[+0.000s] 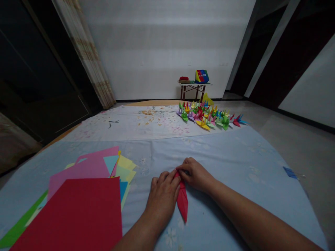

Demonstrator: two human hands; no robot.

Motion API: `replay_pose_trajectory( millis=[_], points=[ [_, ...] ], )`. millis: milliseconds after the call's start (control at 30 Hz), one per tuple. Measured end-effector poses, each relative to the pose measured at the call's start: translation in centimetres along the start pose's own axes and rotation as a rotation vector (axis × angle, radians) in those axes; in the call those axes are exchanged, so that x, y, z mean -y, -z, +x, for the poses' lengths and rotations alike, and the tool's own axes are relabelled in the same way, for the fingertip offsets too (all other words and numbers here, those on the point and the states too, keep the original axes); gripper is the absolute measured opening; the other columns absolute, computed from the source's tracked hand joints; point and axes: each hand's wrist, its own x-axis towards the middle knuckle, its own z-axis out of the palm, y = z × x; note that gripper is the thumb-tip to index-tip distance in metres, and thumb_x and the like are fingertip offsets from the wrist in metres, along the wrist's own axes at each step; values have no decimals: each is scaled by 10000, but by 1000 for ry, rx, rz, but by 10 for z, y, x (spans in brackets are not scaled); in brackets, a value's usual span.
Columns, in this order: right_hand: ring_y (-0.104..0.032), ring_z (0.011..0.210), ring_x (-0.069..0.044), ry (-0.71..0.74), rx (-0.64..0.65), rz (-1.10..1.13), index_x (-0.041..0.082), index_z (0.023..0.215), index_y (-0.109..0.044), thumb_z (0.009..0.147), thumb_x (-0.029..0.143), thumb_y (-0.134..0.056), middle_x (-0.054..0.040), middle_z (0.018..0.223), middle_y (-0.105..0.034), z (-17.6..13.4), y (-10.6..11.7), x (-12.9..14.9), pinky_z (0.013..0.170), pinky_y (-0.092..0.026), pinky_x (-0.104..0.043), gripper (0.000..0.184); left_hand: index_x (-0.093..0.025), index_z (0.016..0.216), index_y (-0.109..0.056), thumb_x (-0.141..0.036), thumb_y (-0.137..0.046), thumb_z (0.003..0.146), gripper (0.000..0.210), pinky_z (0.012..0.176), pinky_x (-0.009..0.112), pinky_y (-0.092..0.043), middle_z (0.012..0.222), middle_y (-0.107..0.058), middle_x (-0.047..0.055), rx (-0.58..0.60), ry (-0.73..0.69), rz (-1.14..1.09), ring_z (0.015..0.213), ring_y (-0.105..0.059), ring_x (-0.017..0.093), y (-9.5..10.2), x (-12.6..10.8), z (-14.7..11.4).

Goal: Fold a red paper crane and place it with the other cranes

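Red folded paper [182, 200] — light, thin, easily creased (best pinched at its upper tip) — lies on the blue cloth [235, 164], left hand [163, 193] pressing flat beside it, right hand [197, 174] pinching its top.

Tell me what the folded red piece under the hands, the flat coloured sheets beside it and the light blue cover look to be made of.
Folded red piece: thin matte paper, judging by its sharp creases and pointed tip.
Flat coloured sheets: likely the same craft paper; straight edges, no shine.
Light blue cover: seemingly woven cloth, soft wrinkles and a faint flower print.
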Motion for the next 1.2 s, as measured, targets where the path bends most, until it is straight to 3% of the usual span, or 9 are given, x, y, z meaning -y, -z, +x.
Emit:
replay_pose_trajectory(
  millis=[367, 667, 833, 1100, 1200],
  points=[
    [-460, 810, -179, 35, 47, -261, 226, 917, -681, 830, 212, -514, -65, 805, -562, 3, 4, 10, 709, -321, -283, 189, -291, 1175, -500, -259, -372, 901, 304, 905, 439, -338, 1334, -465, -16, 6, -7, 27, 1158, -388, 237, 4, -3, 0],
    [-503, 823, -167, -113, -79, -91, 176, 1021, -655, 827, 189, -478, -71, 848, -577, 0, 3, -8, 748, -367, -272, 263, -281, 1175, -493, -272, -329, 907, 315, 909, 473, -314, 1366, -431, -11, -24, -4, 68, 1168, -372, 249, -2, -2, 0],
    [-502, 817, -163, -53, -20, -41, 205, 954, -677, 820, 215, -500, -55, 835, -575, -12, 5, 0, 753, -372, -278, 222, -286, 1188, -483, -261, -317, 906, 328, 927, 476, -302, 1378, -410, -10, -12, -16, 79, 1179, -356, 242, 0, -2, -1],
    [-488, 845, -175, -45, -75, 4, 223, 1001, -662, 778, 221, -567, -49, 859, -560, -16, -4, -4, 765, -367, -303, 242, -271, 1199, -478, -254, -303, 907, 342, 902, 471, -327, 1406, -369, 26, 43, -25, 126, 1190, -353, 248, 4, -4, 0],
    [-485, 844, -177, -48, -93, 10, 211, 1004, -659, 773, 223, -578, -53, 855, -557, -17, -3, -3, 768, -366, -311, 245, -285, 1204, -479, -260, -330, 904, 336, 920, 459, -311, 1433, -314, 51, 13, 28, 137, 1224, -334, 249, 1, -6, -1]
  ],
)
